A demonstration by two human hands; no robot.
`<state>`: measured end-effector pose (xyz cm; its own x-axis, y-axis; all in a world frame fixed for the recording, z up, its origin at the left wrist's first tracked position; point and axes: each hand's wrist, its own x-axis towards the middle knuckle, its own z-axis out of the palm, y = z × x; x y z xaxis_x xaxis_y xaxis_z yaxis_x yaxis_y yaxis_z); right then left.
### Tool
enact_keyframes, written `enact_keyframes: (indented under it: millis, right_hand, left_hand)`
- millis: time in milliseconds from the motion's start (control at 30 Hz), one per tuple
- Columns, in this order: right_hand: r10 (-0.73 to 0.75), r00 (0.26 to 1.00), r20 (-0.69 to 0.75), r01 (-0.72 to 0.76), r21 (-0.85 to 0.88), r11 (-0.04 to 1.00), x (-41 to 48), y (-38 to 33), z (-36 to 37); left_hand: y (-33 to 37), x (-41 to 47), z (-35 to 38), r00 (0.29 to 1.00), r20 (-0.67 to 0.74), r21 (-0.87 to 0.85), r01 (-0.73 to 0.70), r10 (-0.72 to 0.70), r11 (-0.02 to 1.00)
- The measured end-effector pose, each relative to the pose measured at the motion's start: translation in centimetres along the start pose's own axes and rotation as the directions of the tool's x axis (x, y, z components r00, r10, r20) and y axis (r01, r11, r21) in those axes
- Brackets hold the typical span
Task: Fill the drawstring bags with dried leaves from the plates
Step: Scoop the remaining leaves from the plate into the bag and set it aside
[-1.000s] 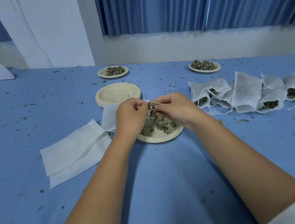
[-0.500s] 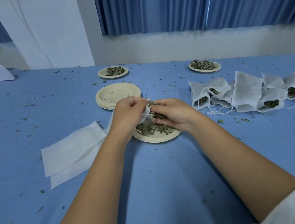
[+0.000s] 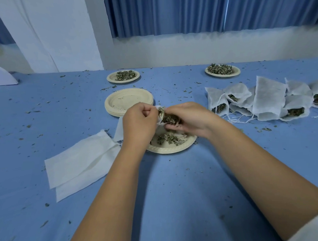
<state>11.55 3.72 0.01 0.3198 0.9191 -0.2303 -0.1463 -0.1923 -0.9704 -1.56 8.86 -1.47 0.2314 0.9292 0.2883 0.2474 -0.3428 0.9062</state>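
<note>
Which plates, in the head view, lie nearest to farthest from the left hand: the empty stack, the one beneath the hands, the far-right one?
1. The plate beneath the hands, under the left hand.
2. The empty stack, just beyond it.
3. The far-right plate, at the table's back right.

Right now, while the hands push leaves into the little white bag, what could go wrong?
1. The right hand pushes a big clump of dried leaves into the bag; bits may drop. The plate below may catch some, but crumbs already litter the table.
2. The left hand grips the bag just at its mouth, so the mouth could slip shut.
3. The filled bags lie open-mouthed close by; a nudge could spill them.
</note>
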Motion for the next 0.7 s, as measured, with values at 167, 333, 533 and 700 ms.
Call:
enact_keyframes:
  millis: [167, 333, 533, 700]
  right_hand:
    - [-0.016, 0.997, -0.081, 0.033, 0.219, 0.975, -0.5, -1.1, -0.4]
    - [-0.171, 0.979, -0.109, 0.144, -0.223, 0.964, -0.8, -0.2, 0.4]
    - [-0.178, 0.978, -0.113, 0.157, -0.176, 0.972, -0.3, 1.0, 0.4]
    - [-0.053, 0.999, 0.005, 0.054, -0.007, 0.999, -0.1, 1.3, 0.7]
  left_hand:
    - [0.0, -0.1, 0.0, 1.000, -0.025, 0.035, 0.017, -0.016, 0.999]
    - [0.0, -0.2, 0.1, 1.000, -0.006, -0.005, 0.015, -0.015, 1.000]
    - [0.1, 0.2, -0.2, 0.997, 0.034, -0.145, 0.073, -0.069, 0.987]
    - [0.3, 0.2, -0.4, 0.996, 0.040, -0.174, 0.091, -0.085, 0.981]
